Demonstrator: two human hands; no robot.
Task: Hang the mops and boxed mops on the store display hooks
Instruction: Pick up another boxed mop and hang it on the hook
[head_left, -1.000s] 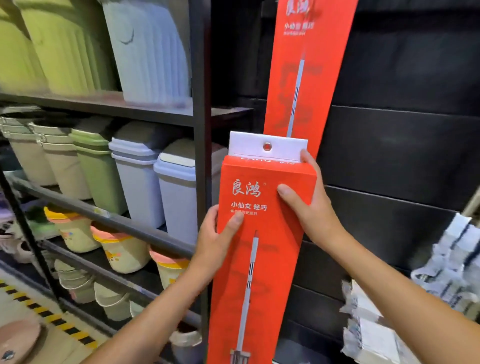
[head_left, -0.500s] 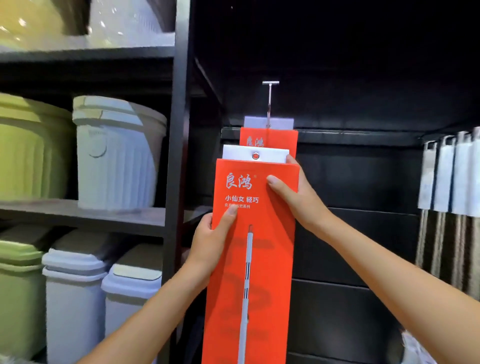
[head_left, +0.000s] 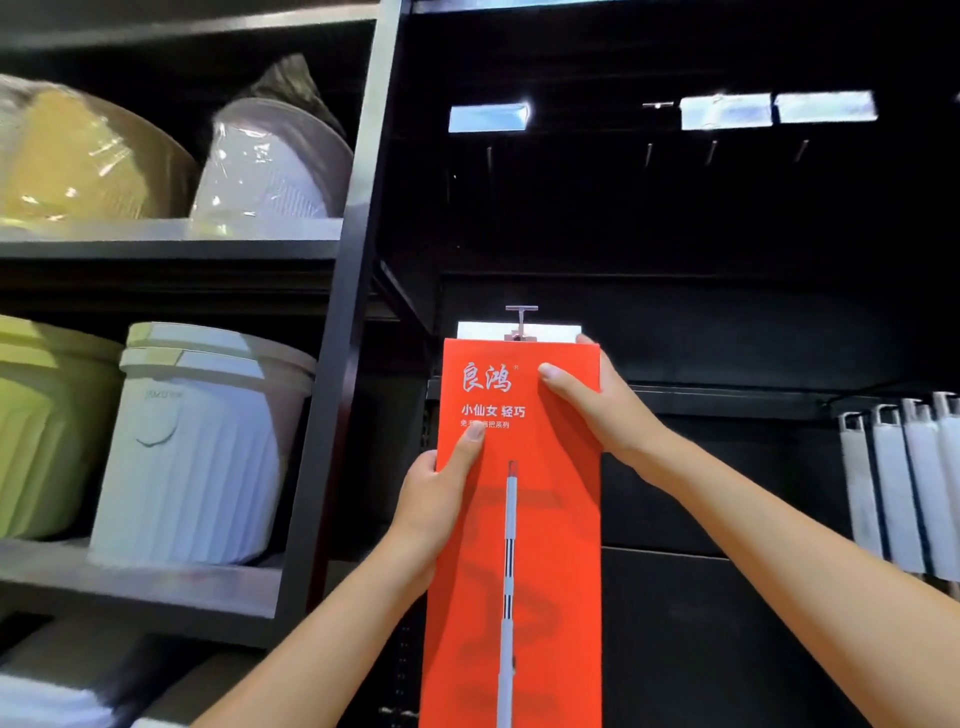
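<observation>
A tall red boxed mop (head_left: 519, 545) with white lettering stands upright against the dark display wall. My left hand (head_left: 436, 499) grips its left edge, thumb on the front. My right hand (head_left: 592, 410) grips its upper right edge. The box's white hang tab (head_left: 550, 331) sits at the metal display hook (head_left: 521, 318), which shows right at the tab's top edge. Whether the hook passes through the tab's hole I cannot tell. The box behind is hidden.
A black shelf post (head_left: 337, 364) stands just left of the box. Wrapped green and white bins (head_left: 197, 447) fill the shelves on the left. White flat mops (head_left: 904, 488) hang at the right. More hooks with price tags (head_left: 727, 111) sit higher up.
Both hands have lifted the red box upward. Its white tab has reached the hook, and the box behind is now covered. The view has tilted up.
</observation>
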